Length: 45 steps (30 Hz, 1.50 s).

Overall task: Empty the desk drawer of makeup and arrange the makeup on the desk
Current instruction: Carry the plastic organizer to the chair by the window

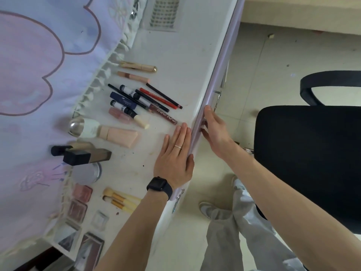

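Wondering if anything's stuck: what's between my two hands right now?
Only the desk's lilac front edge, in the head view: left hand flat on top, right hand against its front.

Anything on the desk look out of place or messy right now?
Only the pencils and tubes mid-desk: they cross and overlap in a heap, while palettes and brushes lie side by side. Nothing looks spilled.
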### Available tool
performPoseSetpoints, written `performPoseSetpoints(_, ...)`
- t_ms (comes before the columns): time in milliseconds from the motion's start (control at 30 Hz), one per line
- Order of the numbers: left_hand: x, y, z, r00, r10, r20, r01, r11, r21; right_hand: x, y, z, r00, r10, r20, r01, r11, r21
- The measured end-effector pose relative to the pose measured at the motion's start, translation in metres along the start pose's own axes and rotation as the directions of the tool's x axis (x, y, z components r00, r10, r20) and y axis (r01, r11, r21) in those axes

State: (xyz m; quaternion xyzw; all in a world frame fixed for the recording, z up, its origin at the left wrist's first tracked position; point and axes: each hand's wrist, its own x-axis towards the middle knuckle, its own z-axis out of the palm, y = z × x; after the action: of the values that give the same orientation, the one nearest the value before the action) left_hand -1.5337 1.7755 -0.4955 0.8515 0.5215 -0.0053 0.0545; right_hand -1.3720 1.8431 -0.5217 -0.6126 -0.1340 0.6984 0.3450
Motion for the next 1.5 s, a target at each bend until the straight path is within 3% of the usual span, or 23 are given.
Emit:
performPoseSetpoints(167,0.000,0.002,-0.001,0.996,-0.031,0.086,0.032,0.999,-0.006,-0.008,-0.004,-0.006,0.999,-0.030,-0.024,0.026,0.984,-0.178)
performPoseSetpoints(267,0.000,0.003,-0.005,0.978,-0.064,0.197,0.067,0.998,-0.007,-0.024,-0.010,-0.017,0.996,-0.088,0.001,0.082,0.922,-0.378)
performPoseSetpoints(367,0.003,0.005,-0.012,0.951,-0.100,0.292,0.092,0.995,0.040,-0.056,-0.012,-0.040,0.986,-0.157,0.063,0.156,0.708,-0.689)
performPoseSetpoints(533,0.013,0.037,-0.051,0.856,-0.268,0.442,0.292,0.956,0.014,-0.137,-0.029,-0.095,0.977,-0.104,0.186,0.202,0.175,-0.964)
performPoseSetpoints(600,0.017,0.061,-0.077,0.820,-0.294,0.490,0.357,0.933,-0.038,-0.180,-0.044,-0.121,0.984,-0.089,0.157,0.163,0.062,-0.985)
performPoseSetpoints(667,0.018,0.090,-0.104,0.836,-0.267,0.480,0.363,0.924,-0.118,-0.225,-0.059,-0.150,0.986,-0.107,0.131,0.135,0.029,-0.990)
performPoseSetpoints(800,0.023,0.175,-0.160,0.913,-0.065,0.403,0.178,0.952,-0.249,-0.325,-0.074,-0.216,0.940,-0.342,0.009,0.079,0.192,-0.978)
performPoseSetpoints(900,0.032,0.251,-0.201,0.958,0.117,0.264,-0.019,0.938,-0.347,-0.410,-0.071,-0.260,0.796,-0.586,-0.150,0.087,0.357,-0.930)
performPoseSetpoints(967,0.035,0.313,-0.232,0.952,0.277,0.127,-0.207,0.893,-0.400,-0.472,-0.061,-0.293,0.652,-0.699,-0.293,0.109,0.469,-0.876)
performPoseSetpoints(1100,0.028,0.447,-0.289,0.829,0.554,-0.078,-0.523,0.718,-0.459,-0.578,-0.025,-0.356,0.345,-0.758,-0.553,0.177,0.631,-0.755)
performPoseSetpoints(1300,-0.017,0.677,-0.327,0.576,0.793,-0.199,-0.774,0.451,-0.444,-0.721,0.048,-0.469,0.097,-0.668,-0.738,0.114,0.744,-0.658)
performPoseSetpoints(1500,-0.093,0.901,-0.340,0.425,0.869,-0.254,-0.831,0.263,-0.489,-0.865,0.124,-0.593,-0.142,-0.561,-0.816,0.011,0.823,-0.568)
